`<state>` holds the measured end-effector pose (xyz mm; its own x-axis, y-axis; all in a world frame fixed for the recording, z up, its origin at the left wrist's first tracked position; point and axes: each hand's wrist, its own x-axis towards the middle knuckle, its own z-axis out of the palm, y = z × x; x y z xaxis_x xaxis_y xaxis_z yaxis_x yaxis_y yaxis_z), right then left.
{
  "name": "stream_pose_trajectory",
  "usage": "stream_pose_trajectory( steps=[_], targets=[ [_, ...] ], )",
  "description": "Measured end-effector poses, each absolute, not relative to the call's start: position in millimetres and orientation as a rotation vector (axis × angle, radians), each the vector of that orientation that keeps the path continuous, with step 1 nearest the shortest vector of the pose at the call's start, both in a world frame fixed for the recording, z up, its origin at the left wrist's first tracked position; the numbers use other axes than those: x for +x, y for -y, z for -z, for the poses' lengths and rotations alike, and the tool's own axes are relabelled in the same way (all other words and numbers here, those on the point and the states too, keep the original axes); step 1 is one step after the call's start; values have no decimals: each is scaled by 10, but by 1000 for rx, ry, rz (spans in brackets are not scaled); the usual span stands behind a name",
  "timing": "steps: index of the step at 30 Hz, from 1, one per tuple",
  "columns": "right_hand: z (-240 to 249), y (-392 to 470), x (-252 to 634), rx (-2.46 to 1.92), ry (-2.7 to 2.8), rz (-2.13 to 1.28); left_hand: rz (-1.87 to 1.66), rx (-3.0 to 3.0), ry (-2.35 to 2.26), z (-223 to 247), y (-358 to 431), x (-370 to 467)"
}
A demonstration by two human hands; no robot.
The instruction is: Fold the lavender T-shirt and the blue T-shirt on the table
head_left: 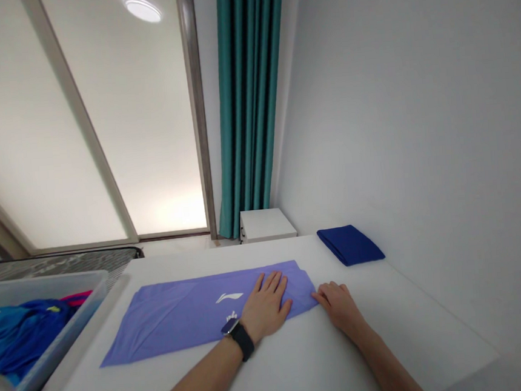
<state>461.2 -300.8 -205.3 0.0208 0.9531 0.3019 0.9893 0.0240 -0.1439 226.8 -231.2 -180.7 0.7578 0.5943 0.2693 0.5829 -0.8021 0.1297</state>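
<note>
A purple shirt (179, 312), folded into a long strip with a white logo on it, lies across the white table. My left hand (265, 304), with a dark watch (240, 334) at the wrist, rests flat on the shirt's right part, fingers spread. At the right end of the cloth, my right hand (338, 304) is closed, thumb and forefinger pinching the edge. Its other fingers curl in, and the palm side is hidden.
A folded dark blue garment (350, 245) lies at the table's back right, near the wall. On the left stands a clear plastic bin (90, 289) with blue and pink clothes. Behind the table are a white cabinet (267, 224) and a green curtain (252, 105).
</note>
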Motion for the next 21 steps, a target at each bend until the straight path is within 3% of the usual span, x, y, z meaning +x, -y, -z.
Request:
stream_pose_trajectory(
  steps=[12,21],
  targets=[
    [2003,2985,4802,-2001,1947,212,-465,2899,-971,1767,2331,2262],
    [1814,2926,4178,-1808,2064,353,-492,2904,-968,1812,2318,2268]
  ],
)
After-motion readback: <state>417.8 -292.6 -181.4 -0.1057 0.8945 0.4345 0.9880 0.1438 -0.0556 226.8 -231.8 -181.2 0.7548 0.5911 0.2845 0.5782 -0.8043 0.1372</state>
